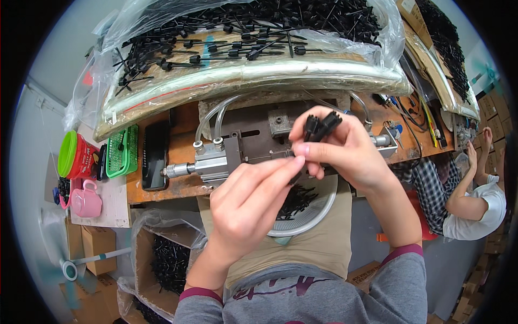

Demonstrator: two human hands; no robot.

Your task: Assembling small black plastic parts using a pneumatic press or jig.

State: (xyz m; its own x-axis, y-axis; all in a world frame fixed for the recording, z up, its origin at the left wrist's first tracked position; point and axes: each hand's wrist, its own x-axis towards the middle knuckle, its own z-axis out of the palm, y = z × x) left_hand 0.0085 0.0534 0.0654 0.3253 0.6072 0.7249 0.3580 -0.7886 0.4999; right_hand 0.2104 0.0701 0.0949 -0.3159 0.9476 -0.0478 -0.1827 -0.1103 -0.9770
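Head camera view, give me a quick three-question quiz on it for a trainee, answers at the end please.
1. Which hand is nearer the thick heads of the black parts being handled?
2. True or false: the pink mug is to the left of the green basket's right edge.
3. What colour are the small pieces in the round bowl: a) blue, b) black, c) white?

Key: 1. The right hand. 2. True. 3. b.
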